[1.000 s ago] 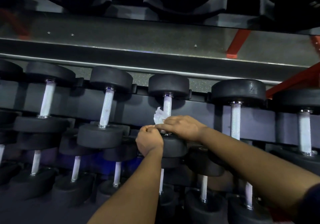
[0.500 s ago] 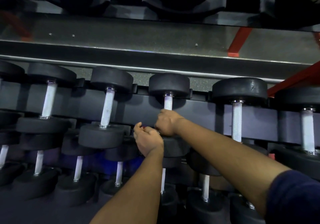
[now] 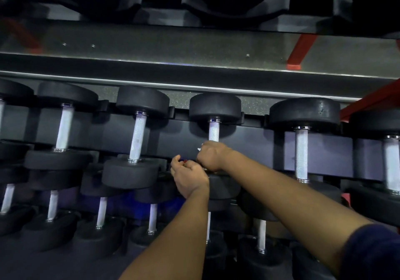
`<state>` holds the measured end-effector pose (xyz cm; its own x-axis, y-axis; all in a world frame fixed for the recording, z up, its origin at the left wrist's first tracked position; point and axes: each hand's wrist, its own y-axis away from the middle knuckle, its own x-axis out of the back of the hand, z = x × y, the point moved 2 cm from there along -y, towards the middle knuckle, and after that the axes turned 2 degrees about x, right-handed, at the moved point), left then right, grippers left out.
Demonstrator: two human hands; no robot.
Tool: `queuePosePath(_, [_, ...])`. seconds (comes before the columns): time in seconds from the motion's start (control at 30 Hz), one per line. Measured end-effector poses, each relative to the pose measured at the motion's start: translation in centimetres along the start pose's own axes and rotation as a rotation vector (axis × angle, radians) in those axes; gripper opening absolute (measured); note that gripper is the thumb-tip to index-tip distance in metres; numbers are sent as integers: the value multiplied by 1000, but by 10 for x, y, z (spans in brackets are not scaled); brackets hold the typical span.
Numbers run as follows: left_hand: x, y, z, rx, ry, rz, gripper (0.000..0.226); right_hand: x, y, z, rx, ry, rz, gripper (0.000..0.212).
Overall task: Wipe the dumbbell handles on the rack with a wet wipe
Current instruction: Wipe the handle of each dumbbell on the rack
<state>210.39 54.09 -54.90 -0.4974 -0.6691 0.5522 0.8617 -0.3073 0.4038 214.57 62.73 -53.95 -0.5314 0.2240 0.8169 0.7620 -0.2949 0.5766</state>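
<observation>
- Rack (image 3: 173, 134) — 2 rows of dumbbells (image 3: 142, 100) show. Nothing marks any as cleaned, so I judge most of the task is left.
- Handle (image 3: 213, 131) of the middle upper dumbbell: this one is in work, bare at its top and covered lower down.
- Right hand (image 3: 213, 156): grip closed round that handle, with the wet wipe (image 3: 199, 148) tucked under it.
- Left hand (image 3: 189, 179): fingers curled, just beside the right; I cannot tell if its grip holds anything.
- Wipe itself — only a white corner shows.
</observation>
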Motion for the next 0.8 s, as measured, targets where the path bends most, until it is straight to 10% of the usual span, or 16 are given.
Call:
queuePosePath(0.23, [-1,-2,-2,4,-17,-9,40,-23,31,6,16,-445,426,14])
queuePosePath(0.53, [-4,-6,-5,44,-82,-79,33,-77,52,25,-575,-1052,351,15])
queuePosePath(0.8, [-2,-4,-3,55,-60,-74,30,-85,0,27,-493,-1425,114,19])
